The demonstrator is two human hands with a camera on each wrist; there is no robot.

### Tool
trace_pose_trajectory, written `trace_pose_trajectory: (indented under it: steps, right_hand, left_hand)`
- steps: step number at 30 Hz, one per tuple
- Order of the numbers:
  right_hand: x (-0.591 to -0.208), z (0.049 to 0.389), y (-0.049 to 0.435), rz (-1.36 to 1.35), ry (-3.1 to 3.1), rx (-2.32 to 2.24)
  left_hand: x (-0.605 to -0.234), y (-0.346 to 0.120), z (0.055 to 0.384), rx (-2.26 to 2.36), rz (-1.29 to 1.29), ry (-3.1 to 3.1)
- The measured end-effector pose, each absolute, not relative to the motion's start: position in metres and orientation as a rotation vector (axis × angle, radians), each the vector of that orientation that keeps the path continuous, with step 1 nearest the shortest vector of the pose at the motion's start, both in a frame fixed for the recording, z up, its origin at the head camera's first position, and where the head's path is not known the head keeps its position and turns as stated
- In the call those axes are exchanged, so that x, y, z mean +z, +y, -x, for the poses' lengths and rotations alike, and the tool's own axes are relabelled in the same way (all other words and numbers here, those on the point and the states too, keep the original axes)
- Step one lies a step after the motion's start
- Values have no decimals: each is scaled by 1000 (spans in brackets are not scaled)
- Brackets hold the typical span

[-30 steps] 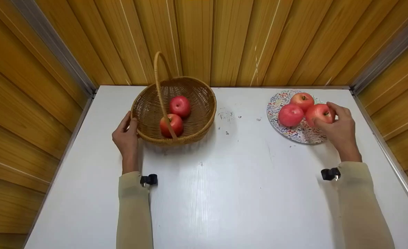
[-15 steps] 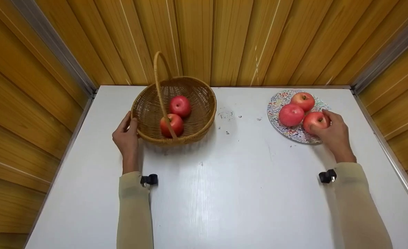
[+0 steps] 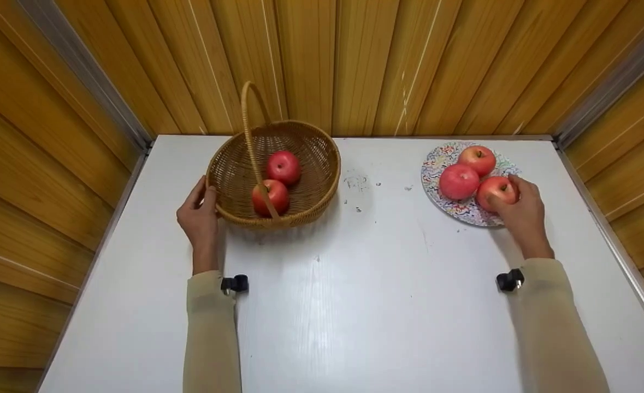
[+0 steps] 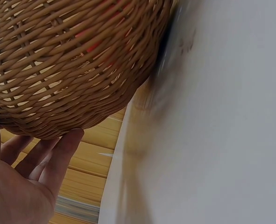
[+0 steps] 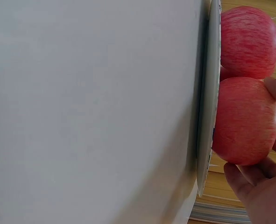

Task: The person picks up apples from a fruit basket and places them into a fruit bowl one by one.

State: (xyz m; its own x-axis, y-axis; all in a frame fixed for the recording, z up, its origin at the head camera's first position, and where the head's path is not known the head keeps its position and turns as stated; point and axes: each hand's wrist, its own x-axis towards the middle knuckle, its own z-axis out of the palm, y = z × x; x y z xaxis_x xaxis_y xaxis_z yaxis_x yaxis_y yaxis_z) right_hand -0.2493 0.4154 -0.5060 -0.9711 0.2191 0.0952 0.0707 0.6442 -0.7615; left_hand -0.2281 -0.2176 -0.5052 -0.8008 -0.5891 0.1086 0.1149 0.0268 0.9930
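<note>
At the left, my left hand [image 3: 199, 215] holds the side of a brown wicker basket [image 3: 324, 204], thumb at the rim and fingers against the outer weave [image 4: 58, 70]. Two red apples lie inside the basket, one [image 3: 284, 167] behind the other [image 3: 278, 199]. On the far right, my right hand [image 3: 524, 215] grips a red apple [image 3: 496, 191] between thumb and fingers. That apple [image 5: 245, 121] sits on a speckled plate [image 3: 436, 158], its stem upward. Two more apples share the plate, one at the left [image 3: 458, 182] and one at the back [image 3: 477, 159].
A white table [image 3: 322, 305] bears the basket and plate, with dark scuff marks [image 3: 357, 183] between them. Wood-panelled walls [image 3: 360, 65] stand behind and at both sides. The basket's tall arched handle [image 3: 249, 136] rises above its rim.
My right hand has brought its apple down and slightly left onto the plate, beside the other two. The left hand and basket have stayed almost still.
</note>
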Motion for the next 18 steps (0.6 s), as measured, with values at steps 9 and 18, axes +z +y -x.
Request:
trace_pose_trajectory:
  steps: [9,18]
  right_hand:
    - [-506,247,417,341,-2728,1302]
    - [-498,241,415,394,-2607,1301]
  left_hand:
    - [-500,-214,227,-1832,-522,-1847]
    - [-498,-211,229,-1703,-635,-1899]
